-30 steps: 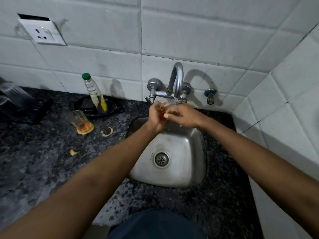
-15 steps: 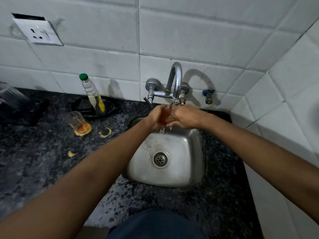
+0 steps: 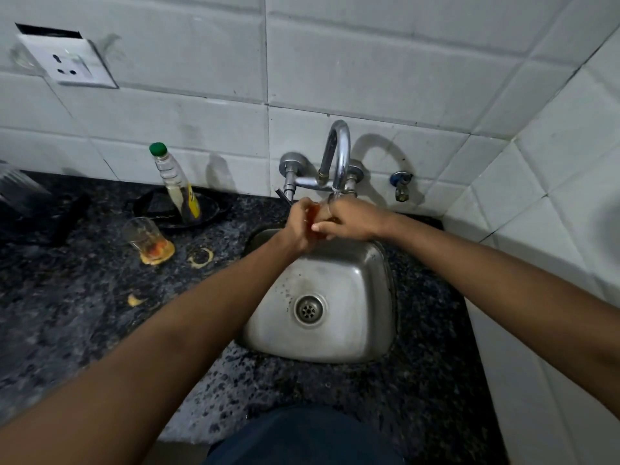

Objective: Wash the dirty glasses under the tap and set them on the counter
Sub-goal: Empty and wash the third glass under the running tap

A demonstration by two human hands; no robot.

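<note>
Both my hands meet under the spout of the chrome tap (image 3: 339, 156), above the back of the steel sink (image 3: 349, 330). Between them is a small glass (image 3: 315, 213) with an orange tint, mostly hidden by my fingers. My left hand (image 3: 298, 226) grips it from the left and my right hand (image 3: 352, 219) wraps it from the right. Water runs from the spout onto the glass. A second dirty glass (image 3: 144, 238) with orange residue stands tilted on the dark counter (image 3: 67, 313), left of the sink.
A clear bottle with a green cap (image 3: 174, 182) leans in a black pan (image 3: 174, 209) behind the dirty glass. Orange spill marks (image 3: 200, 256) dot the counter. White tiled walls close in behind and on the right. A wall socket (image 3: 67, 63) sits up left.
My hands stayed under the tap, shifting slightly around the glass. The camera view has shifted a little.
</note>
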